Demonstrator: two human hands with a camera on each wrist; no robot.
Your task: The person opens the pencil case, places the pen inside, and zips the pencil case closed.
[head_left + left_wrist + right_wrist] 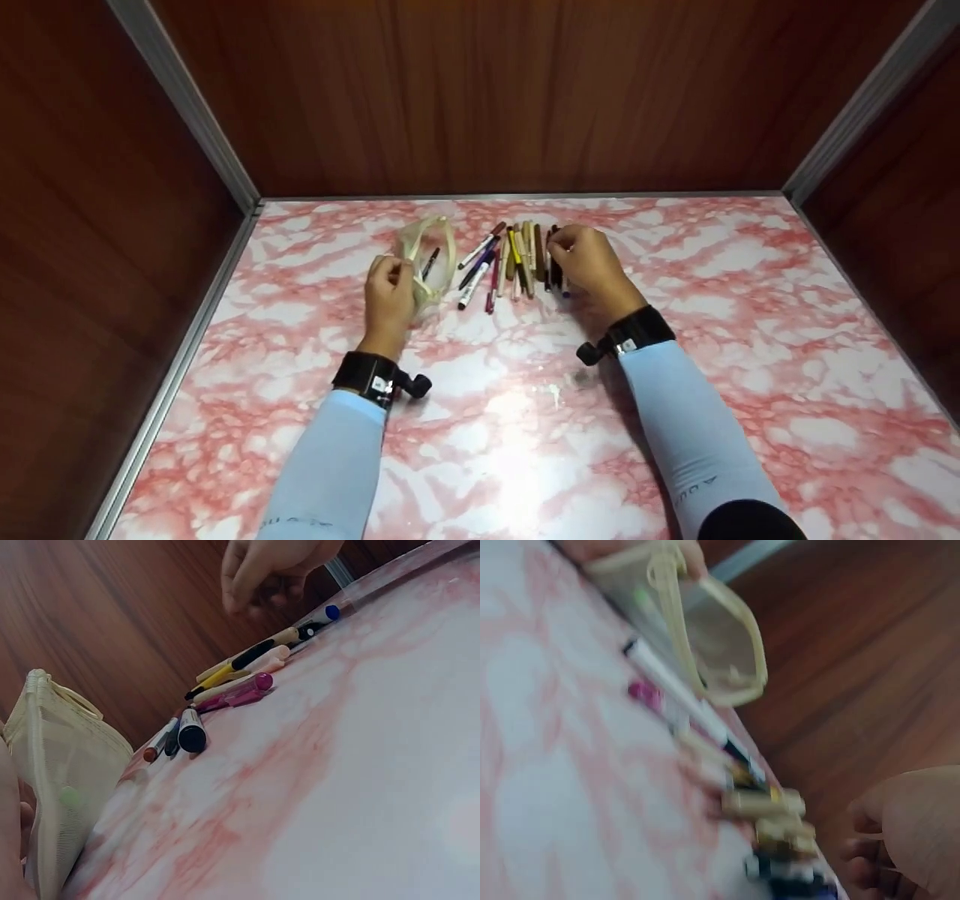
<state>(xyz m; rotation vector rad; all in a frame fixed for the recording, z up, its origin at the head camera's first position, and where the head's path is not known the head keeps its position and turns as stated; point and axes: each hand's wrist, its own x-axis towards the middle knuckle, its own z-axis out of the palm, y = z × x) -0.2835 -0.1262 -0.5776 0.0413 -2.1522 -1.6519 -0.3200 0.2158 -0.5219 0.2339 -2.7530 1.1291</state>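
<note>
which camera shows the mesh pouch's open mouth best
The right wrist view: the mesh pouch faces that camera, its pale-rimmed opening large and plain. The head view shows the mouth smaller, beside the left hand; the left wrist view shows mostly the mesh side.

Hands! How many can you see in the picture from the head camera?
2. The left hand holds the see-through pouch; the right hand is at the right end of the spread of pens. Neither is fully hidden.

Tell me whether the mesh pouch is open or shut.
Open: the mesh pouch gapes in the right wrist view, its two rims standing apart, while the left hand grips it.
</note>
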